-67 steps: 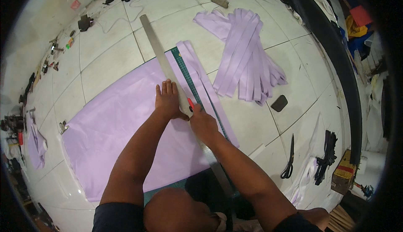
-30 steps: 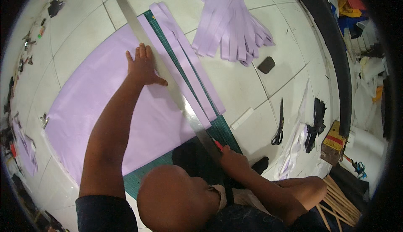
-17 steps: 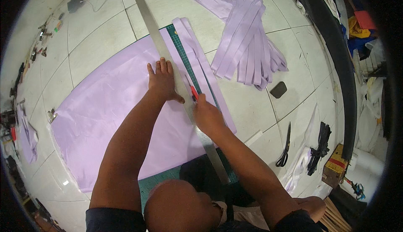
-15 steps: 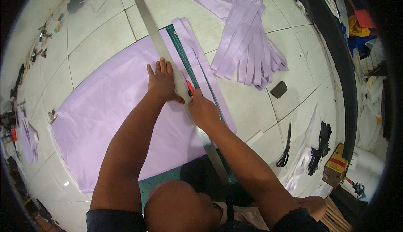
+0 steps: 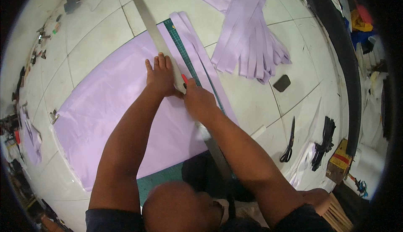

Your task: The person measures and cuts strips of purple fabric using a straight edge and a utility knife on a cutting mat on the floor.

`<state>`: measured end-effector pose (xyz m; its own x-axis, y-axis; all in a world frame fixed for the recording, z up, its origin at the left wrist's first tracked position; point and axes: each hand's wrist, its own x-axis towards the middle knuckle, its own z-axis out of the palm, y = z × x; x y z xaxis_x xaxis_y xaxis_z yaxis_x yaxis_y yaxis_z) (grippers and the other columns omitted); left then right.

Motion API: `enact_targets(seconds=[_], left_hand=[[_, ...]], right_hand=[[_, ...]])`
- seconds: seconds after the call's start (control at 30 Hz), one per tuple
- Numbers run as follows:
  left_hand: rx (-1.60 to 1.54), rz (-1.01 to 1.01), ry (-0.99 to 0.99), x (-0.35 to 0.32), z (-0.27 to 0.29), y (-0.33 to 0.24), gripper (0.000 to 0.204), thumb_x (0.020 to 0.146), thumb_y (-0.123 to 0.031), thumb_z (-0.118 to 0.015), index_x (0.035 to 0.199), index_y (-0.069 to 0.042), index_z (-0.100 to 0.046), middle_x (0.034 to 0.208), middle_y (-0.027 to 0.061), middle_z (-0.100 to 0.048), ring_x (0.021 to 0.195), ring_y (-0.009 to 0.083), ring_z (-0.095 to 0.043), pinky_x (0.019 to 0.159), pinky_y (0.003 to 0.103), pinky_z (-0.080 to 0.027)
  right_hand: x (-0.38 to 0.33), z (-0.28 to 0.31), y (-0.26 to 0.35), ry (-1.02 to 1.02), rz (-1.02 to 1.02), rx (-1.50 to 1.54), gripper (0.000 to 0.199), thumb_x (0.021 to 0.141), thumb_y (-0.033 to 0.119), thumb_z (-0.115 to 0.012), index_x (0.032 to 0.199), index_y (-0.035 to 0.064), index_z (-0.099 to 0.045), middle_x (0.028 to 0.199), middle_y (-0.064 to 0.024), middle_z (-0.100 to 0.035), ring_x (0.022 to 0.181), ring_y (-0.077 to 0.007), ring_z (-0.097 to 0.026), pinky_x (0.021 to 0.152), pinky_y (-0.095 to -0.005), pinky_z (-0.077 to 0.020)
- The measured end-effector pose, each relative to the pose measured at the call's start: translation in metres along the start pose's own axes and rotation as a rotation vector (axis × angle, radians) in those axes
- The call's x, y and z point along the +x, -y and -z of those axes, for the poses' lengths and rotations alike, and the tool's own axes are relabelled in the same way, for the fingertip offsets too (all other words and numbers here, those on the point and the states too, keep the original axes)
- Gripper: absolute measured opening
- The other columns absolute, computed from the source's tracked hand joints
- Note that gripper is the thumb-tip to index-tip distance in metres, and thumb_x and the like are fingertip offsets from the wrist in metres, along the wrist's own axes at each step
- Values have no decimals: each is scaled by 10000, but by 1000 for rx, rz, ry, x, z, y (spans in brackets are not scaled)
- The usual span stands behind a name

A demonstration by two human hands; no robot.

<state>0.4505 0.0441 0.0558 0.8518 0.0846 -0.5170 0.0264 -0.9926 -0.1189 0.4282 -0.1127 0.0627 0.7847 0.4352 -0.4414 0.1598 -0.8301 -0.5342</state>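
Observation:
A long metal ruler (image 5: 147, 20) lies slantwise over lilac fabric (image 5: 109, 110) spread on a green cutting mat (image 5: 161, 177). My left hand (image 5: 160, 77) rests flat, fingers spread, across the ruler's left edge and the cloth beside it. In my right hand (image 5: 200, 101) is a red cutter (image 5: 184, 79), held against the ruler's right side. My fingers hide most of the cutter, and its blade cannot be made out. To the right of the ruler, cut lilac strips (image 5: 195, 43) lie along the mat, with a band of its grid showing between.
Beyond the mat, a pile of lilac strips (image 5: 245, 35) lies on the tiled floor. A dark flat block (image 5: 281, 83), black scissors (image 5: 288, 148) and a black bundle (image 5: 324, 144) are to the right. A metal clip (image 5: 54, 116) sits at the fabric's left corner.
My right hand and the cutter have moved a little farther away from me along the ruler. My left hand stays pressed on the ruler. The whole view has shifted slightly.

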Motion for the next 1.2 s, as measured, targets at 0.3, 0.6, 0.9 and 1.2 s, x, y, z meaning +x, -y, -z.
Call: enact_targets(seconds=[0.3,0.6,0.9,1.2], left_hand=[[-24,9,34,-3,5,1,1528,450,-715,-863,1536,74,-135,1611,280,-141,1502,398,-183,1185,626,-111],[-52,-4,13,-5,5,-5,1500,464,-688,-870,1531,71,-137,1604,271,-170,1500,387,-195,1175,642,-137],[-12,8,49,-4,2,6,1523,476,-719,-846,1542,80,-107,1618,283,-115,1504,401,-173,1175,640,-130],[-8,26,42,-3,5,0,1548,441,-749,-845,1541,62,-119,1615,264,-140,1507,384,-167,1175,637,-147]], right_hand=[[-124,7,-38,318,-290,35,288,953,192,-470,1159,0,-414,965,-313,-665,930,-498,-650,830,-587,-487],[-257,-5,-97,516,-495,-92,312,986,278,-445,1141,8,-418,945,-303,-678,916,-488,-673,798,-598,-506],[-167,38,-55,207,-246,-8,244,981,195,-520,1093,12,-404,806,-293,-645,772,-497,-642,697,-582,-486],[-13,-2,-1,85,-157,-22,195,966,126,-427,1113,-3,-431,950,-276,-673,901,-460,-668,789,-561,-514]])
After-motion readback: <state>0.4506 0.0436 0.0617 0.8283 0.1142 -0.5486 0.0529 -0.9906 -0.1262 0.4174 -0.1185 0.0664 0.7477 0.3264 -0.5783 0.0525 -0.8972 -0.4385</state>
